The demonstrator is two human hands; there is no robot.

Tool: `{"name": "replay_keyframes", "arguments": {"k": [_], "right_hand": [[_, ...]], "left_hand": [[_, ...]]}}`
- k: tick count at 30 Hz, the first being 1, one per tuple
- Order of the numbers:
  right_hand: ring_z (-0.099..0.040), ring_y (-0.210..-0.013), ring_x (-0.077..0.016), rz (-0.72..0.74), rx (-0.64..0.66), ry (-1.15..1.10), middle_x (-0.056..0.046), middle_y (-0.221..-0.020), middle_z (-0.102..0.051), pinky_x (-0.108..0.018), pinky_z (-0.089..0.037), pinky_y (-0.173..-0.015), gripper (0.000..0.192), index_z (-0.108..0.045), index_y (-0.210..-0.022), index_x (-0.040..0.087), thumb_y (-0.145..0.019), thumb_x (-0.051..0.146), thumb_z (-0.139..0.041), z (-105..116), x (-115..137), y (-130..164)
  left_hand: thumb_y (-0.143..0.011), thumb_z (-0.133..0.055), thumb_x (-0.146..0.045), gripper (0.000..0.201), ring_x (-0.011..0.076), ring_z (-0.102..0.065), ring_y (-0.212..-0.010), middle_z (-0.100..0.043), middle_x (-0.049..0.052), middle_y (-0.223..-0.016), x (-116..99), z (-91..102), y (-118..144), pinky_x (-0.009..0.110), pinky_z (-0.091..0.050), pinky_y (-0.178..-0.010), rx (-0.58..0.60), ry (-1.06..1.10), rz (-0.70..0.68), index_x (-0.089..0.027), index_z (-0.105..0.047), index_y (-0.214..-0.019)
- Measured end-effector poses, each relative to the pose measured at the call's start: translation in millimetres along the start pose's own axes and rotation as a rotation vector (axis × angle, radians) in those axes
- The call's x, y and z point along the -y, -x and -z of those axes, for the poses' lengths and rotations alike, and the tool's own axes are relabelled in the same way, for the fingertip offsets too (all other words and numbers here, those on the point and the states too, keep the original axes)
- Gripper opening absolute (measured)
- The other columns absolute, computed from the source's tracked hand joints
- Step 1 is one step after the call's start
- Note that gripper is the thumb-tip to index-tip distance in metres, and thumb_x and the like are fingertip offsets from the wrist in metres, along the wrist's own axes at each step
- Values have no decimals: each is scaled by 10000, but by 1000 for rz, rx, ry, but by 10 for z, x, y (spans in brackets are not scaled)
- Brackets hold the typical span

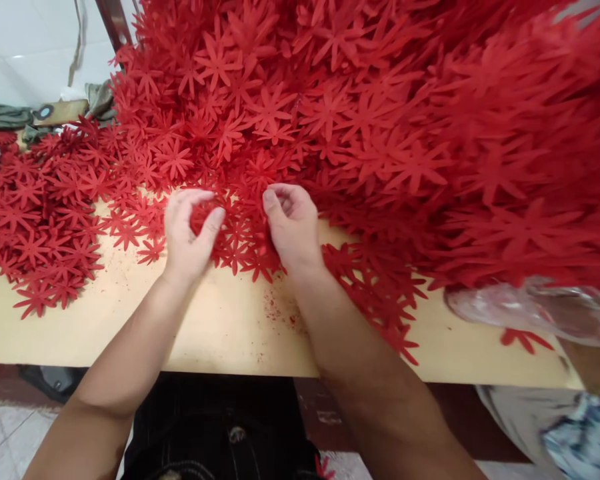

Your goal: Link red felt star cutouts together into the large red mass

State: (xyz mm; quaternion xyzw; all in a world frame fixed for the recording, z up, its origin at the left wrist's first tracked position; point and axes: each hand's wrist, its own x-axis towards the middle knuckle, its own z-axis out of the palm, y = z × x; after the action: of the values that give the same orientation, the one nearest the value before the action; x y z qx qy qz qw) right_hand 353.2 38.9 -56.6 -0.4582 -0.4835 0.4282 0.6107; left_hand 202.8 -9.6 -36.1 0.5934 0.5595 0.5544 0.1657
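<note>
My left hand (186, 232) hovers over the wooden table, its thumb and curved fingers apart with nothing seen between them. Close by on the right, my right hand (296, 227) is closed in a pinch, thumb against forefinger. Whatever it may hold is too small or hidden to make out. Below and between both hands lie loose red flower-shaped cutouts (236, 233) with narrow petals. Behind them rises a large heap of the same red flower cutouts (330, 110), reaching the top of the view.
A smaller pile of red flowers (40, 207) lies at the left. Clear plastic wrapping (510, 303) sits at the right edge of the table (215, 333). A phone (63, 112) rests on dark cloth at the back left. Red crumbs dot the tabletop.
</note>
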Motion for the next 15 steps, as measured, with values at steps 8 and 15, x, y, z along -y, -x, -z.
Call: {"name": "replay_keyframes", "arguments": {"k": [8, 15], "right_hand": [[-533, -674, -92, 59, 47, 61, 9, -705, -536, -251, -485, -675, 339, -520, -795, 206, -802, 545, -518, -99, 59, 160], [-557, -622, -88, -214, 458, -132, 25, -701, -590, -240, -479, -618, 388, -596, -779, 199, -600, 512, -737, -113, 225, 225]], "left_hand": [[-765, -613, -301, 136, 73, -443, -544, -514, -36, -593, -154, -257, 226, 211, -376, -553, 365, 184, 299, -166, -601, -753], [-764, -643, -369, 353, 58, -343, -489, -405, -61, -513, -24, -181, 84, 207, -287, -486, 185, 346, 462, -173, -422, -571]]}}
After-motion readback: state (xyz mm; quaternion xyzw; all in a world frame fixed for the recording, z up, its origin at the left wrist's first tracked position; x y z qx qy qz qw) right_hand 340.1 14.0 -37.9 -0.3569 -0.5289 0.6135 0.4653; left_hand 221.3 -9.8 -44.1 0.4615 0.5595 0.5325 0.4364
